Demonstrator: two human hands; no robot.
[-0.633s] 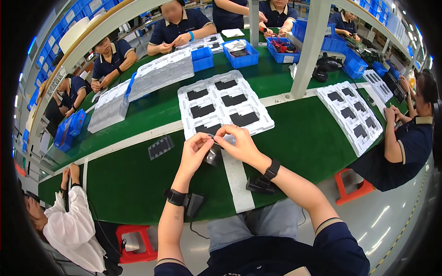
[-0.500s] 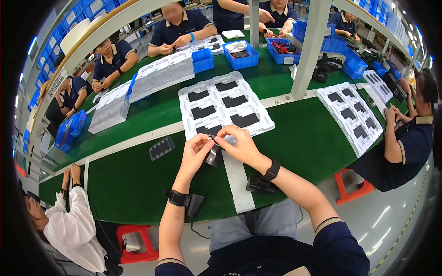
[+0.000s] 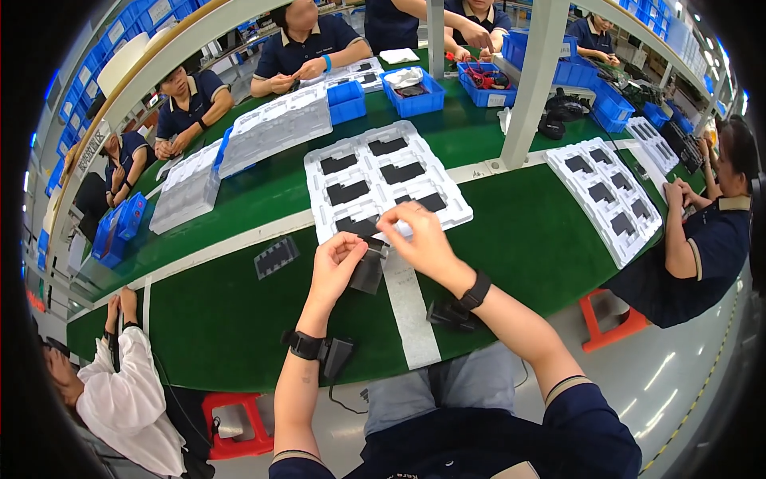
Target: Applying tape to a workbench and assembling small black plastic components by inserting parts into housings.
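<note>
Over the near part of the green table, my left hand [image 3: 337,262] pinches a thin black flat piece [image 3: 367,275] by its upper left edge. The piece hangs below the fingertips, its broad dark face showing. Close by on the right, my right hand [image 3: 427,246] has thumb and fingers pinched together near the piece's top edge; what they hold, if anything, is too small to make out. Just beyond both hands lies a white moulded tray [image 3: 317,188] with several black stepped-shape pieces in its pockets. My hands hide part of its near row.
A clear sheet with dark rectangles [image 3: 276,257] lies to the left. Black devices rest by my left wrist [image 3: 338,355] and right wrist [image 3: 451,314]. A second white tray [image 3: 610,199] is at right; a metal post [image 3: 536,88] rises beyond. Blue bins [image 3: 412,100] and co-workers surround the table.
My right hand has risen and drawn slightly away from my left fingertips. The black piece has turned, so more of its flat face shows. My left hand has barely moved.
</note>
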